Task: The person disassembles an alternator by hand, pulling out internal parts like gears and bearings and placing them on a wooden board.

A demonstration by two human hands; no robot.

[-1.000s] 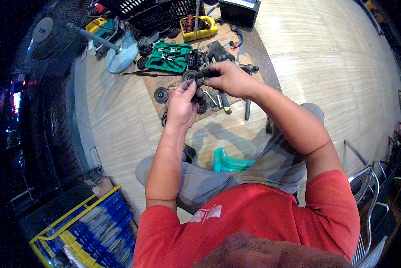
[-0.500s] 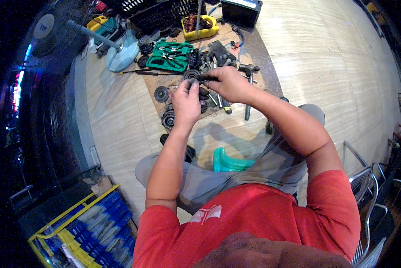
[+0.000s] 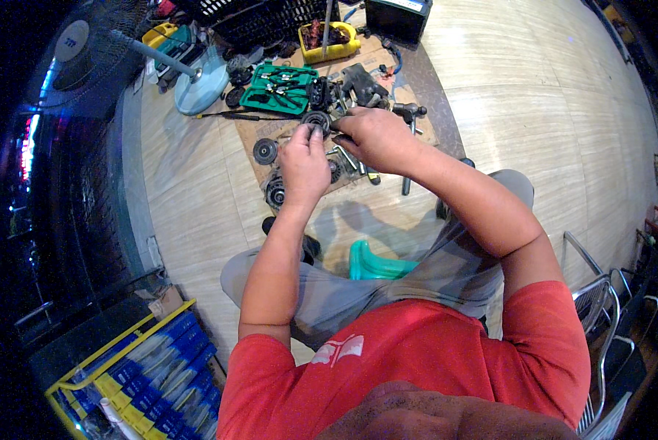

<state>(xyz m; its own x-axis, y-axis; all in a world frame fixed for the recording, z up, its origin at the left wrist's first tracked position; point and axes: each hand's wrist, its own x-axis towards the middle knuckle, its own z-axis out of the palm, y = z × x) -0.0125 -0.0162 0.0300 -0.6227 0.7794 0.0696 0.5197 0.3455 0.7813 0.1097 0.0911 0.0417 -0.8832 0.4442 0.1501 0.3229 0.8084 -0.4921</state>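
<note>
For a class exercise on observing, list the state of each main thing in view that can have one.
Left hand: fingertips together at a round black part; grip unclear.
Right hand: fingers bent; grip unclear.
Tool case: open, tools inside.
Yellow container: open, filled with reddish-brown things.
Hammer: lying down, partly hidden.
Fan: standing; spinning or still, unclear.

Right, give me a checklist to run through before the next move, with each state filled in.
1. Left hand at the dark round part: ok, fingers at its near edge.
2. Right hand gripping something: cannot tell, fingertips partly hidden.
3. Green tool tray open: ok, tools showing.
4. Hammer fully visible: not ok, right forearm crosses it.
5. Cardboard uncluttered: not ok, parts and tools crowd it.
</note>
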